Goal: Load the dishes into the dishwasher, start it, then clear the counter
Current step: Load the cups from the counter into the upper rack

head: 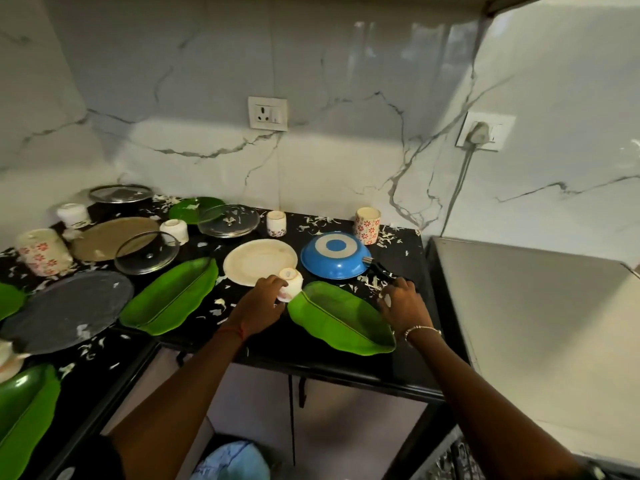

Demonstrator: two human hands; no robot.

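Home kitchen. Black counter (346,368) bearing plates (259,259), cups (367,225), glass pan lids (228,220); veined marble-look wall tiles (207,81) behind counter; socket (267,113) above counter; cabinet doors (363,427) below counter.

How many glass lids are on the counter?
3: a back-left lid, a left lid overlapping the brown plate, and a middle lid at centre back. None obviously hidden.
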